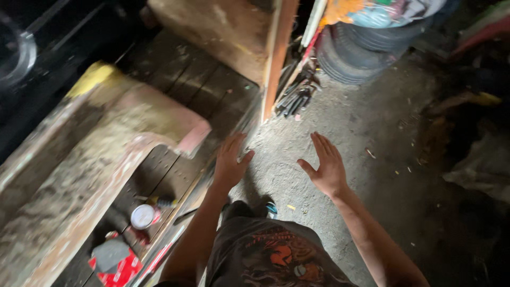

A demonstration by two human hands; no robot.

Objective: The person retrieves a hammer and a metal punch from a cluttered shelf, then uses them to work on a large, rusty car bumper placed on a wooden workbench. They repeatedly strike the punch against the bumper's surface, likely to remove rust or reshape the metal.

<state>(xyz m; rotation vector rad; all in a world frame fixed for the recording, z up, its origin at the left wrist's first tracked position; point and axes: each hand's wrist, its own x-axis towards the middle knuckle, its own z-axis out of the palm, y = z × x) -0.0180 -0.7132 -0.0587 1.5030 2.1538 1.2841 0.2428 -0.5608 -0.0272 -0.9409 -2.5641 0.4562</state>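
Hands (231, 159) (324, 165) — empty, fingers spread — above floor (372, 122).

Left hand (229, 162) empty, fingers spread, above wooden platform edge (234, 130); right hand (325, 167) empty, open, over gritty floor (372, 122)

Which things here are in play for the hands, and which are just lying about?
In play: left hand, open, over the wooden platform's edge; right hand, open, above the dirt floor.
Lying about: small can, red packet, metal tools, stacked tyres.
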